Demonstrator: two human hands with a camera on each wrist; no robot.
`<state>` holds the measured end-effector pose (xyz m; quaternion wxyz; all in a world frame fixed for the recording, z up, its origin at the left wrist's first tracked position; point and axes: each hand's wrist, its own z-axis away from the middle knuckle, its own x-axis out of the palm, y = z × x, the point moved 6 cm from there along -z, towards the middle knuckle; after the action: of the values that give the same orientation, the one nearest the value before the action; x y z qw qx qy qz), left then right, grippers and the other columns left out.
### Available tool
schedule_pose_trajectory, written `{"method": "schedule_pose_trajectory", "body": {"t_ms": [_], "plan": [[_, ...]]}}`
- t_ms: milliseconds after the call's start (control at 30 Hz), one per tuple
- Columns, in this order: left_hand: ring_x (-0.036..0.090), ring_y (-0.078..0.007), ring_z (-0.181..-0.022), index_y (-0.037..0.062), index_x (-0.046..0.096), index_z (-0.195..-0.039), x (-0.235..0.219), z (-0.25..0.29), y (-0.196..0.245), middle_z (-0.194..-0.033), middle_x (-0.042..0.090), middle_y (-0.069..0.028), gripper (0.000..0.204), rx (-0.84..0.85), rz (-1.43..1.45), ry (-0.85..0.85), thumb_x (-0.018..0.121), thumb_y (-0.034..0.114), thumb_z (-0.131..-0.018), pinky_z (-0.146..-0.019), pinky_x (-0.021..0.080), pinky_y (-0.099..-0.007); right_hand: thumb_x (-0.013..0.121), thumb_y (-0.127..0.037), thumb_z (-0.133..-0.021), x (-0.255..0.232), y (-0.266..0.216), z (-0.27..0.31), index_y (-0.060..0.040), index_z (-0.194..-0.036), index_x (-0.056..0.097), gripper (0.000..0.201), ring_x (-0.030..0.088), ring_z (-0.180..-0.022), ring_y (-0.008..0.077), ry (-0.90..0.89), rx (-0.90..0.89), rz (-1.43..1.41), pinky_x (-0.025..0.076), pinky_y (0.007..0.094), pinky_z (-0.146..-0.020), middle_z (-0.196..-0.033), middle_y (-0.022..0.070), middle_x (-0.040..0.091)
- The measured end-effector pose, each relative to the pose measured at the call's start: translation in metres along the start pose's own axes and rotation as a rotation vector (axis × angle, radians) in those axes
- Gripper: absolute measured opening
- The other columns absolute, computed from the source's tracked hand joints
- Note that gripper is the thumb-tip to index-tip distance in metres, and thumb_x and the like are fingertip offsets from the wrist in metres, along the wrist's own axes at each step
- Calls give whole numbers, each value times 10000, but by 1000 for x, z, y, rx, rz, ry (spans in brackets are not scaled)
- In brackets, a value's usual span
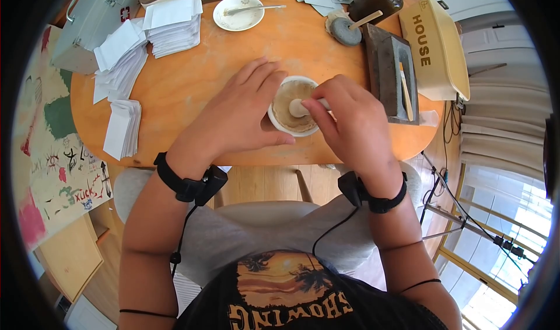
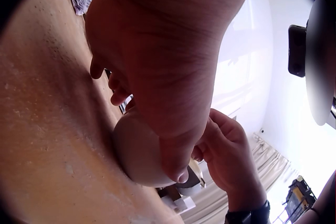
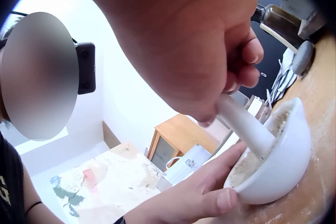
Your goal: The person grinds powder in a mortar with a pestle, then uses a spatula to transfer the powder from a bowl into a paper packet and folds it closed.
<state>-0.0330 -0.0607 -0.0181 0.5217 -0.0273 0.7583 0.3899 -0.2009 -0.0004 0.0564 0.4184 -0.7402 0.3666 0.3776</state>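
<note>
A white mortar point(image 1: 304, 134) stands on the wooden table, its inner wall coated with pale greenish-beige powder point(image 1: 284, 99). My left hand point(image 1: 239, 108) holds it from the left, thumb along the near side and forefinger by the far rim. In my right hand point(image 1: 357, 120) is a white pestle point(image 3: 247, 127), gripped by its upper end between thumb and curled fingers. The pestle leans, with its rounded head down in the bowl. From the left wrist, the mortar's smooth outer side point(image 2: 137, 150) shows beneath my thumb.
Stacks of white paper packets point(image 1: 174, 26) lie on the left. Behind the mortar sits a small dish point(image 1: 230, 22) with a spatula across it. A grey stone disc point(image 1: 346, 33), a dark slab with a brush point(image 1: 405, 91) and a cream HOUSE box point(image 1: 434, 50) line the right.
</note>
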Motion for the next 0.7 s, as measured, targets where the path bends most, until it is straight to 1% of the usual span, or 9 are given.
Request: {"method": "schedule_pose_trajectory", "body": {"t_ms": [133,233,333,400,500,600,700], "plan": [[366,-468,-1632,-40,487,-1600,-2,-1,0,-1690,476,-263,1064,-6,-12,-7,966,462,-793,-1336,366,-522,831,-190,-964,0,-4,-1,-74,-982,674,196,686,-819,349,-2,-19,8,551,466,-693,-885,107,650],[365,-468,-1633,-38,488,-1600,-1,1,1,-1692,474,-263,1065,5,-6,-7,968,461,-789,-1336,366,-523,829,-203,-968,0,-3,1,-74,-967,665,208,684,-815,352,28,7,-9,552,469,-694,-880,107,643],[367,-471,-1631,-36,490,-1599,-1,-2,1,-1689,476,-264,1066,6,8,1,968,465,-789,-1335,366,-525,827,-210,-970,3,0,1,-78,-957,652,220,682,-820,349,-14,22,14,556,469,-704,-878,106,636],[369,-477,-1628,-36,489,-1598,-1,-1,0,-1688,476,-264,1069,1,-5,-15,969,467,-786,-1336,364,-530,830,-210,-964,-3,-7,0,-84,-958,643,227,680,-838,342,26,-17,11,560,465,-717,-890,105,632],[373,-479,-1625,-37,485,-1599,0,0,0,-1686,477,-264,1075,-1,6,4,969,470,-784,-1335,365,-531,836,-203,-953,7,-4,1,-84,-974,643,227,678,-856,339,-17,-11,31,561,463,-730,-906,106,628],[373,-477,-1625,-39,482,-1600,-1,-1,1,-1685,476,-264,1084,4,-11,-13,971,472,-779,-1334,367,-531,839,-207,-945,-1,-7,1,-86,-976,643,232,679,-863,337,-6,-27,36,561,460,-738,-916,104,626],[372,-473,-1626,-40,483,-1600,0,0,1,-1688,475,-261,1086,7,-6,3,972,475,-778,-1334,368,-527,841,-210,-942,-4,-10,-1,-86,-977,643,236,680,-864,336,3,-40,21,563,459,-744,-917,102,626]]}}
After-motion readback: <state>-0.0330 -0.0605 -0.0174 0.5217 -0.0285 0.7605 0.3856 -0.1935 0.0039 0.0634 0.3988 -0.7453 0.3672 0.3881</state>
